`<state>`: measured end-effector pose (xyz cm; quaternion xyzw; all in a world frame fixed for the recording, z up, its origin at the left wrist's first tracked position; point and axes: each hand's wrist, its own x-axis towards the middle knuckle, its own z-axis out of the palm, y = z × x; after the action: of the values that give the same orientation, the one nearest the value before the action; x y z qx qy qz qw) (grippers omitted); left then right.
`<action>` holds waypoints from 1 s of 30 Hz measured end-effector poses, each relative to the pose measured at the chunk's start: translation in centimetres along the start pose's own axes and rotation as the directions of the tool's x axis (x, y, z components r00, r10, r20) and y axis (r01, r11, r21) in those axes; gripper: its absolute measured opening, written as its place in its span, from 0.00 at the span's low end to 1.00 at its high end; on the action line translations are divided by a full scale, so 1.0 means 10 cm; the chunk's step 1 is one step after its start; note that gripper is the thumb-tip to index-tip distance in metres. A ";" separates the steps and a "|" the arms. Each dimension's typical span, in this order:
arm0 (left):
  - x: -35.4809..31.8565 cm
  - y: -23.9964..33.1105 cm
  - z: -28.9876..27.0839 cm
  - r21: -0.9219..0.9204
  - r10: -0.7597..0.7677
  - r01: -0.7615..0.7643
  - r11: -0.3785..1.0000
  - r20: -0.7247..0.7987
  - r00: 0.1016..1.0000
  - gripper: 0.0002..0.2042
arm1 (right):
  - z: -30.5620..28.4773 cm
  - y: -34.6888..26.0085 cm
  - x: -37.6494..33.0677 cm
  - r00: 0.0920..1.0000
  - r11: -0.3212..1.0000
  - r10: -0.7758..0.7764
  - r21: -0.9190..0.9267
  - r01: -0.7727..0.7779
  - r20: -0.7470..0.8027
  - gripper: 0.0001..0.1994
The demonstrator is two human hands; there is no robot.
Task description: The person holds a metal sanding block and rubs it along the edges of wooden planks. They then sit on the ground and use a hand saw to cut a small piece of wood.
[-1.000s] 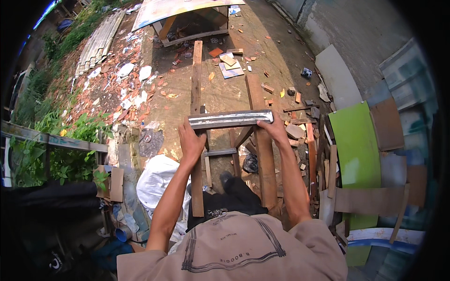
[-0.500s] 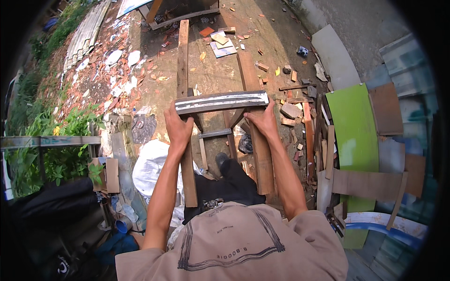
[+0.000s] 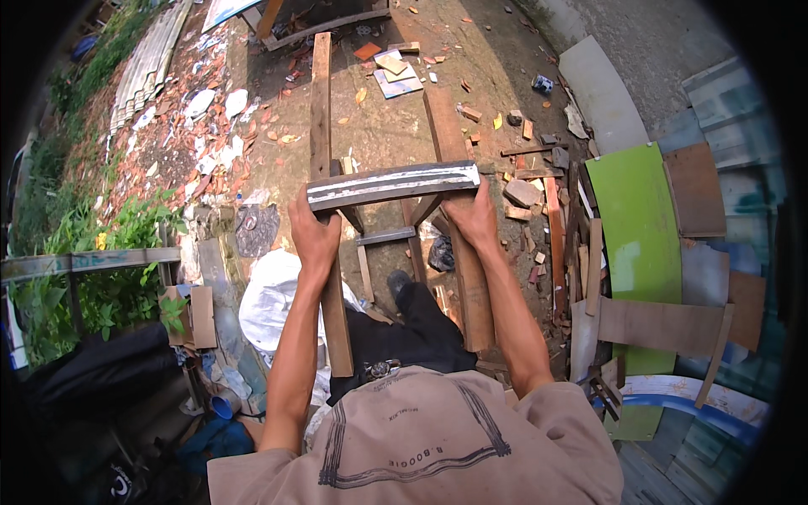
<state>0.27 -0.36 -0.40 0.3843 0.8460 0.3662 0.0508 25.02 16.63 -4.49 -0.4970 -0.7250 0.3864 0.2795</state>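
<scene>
L hand (image 3: 316, 234) & R hand (image 3: 473, 217), well apart, clamp opp. ends of dk white-streaked crosspiece (image 3: 392, 186) across L beam (image 3: 321, 109) & R beam (image 3: 444, 126).

standing here i can see the left forearm (image 3: 295, 362) and right forearm (image 3: 510, 311) stretched out in front, pretty much side by side. left hand (image 3: 315, 246) and right hand (image 3: 473, 222) are well apart, both curled in a grip, thumbs (image 3: 334, 227) kinda tipped inward, fingers (image 3: 483, 198) round the outer sides and partly hidden.
</scene>
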 end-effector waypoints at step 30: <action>0.02 0.07 0.06 0.019 -0.022 0.023 1.000 -0.057 0.998 0.32 | 0.00 0.05 -0.04 1.000 0.998 0.010 -0.066 -0.011 -0.003 0.37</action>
<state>0.75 0.41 -0.30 0.3647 0.8549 0.3680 0.0270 25.39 16.32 -4.89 -0.5102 -0.7343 0.3631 0.2618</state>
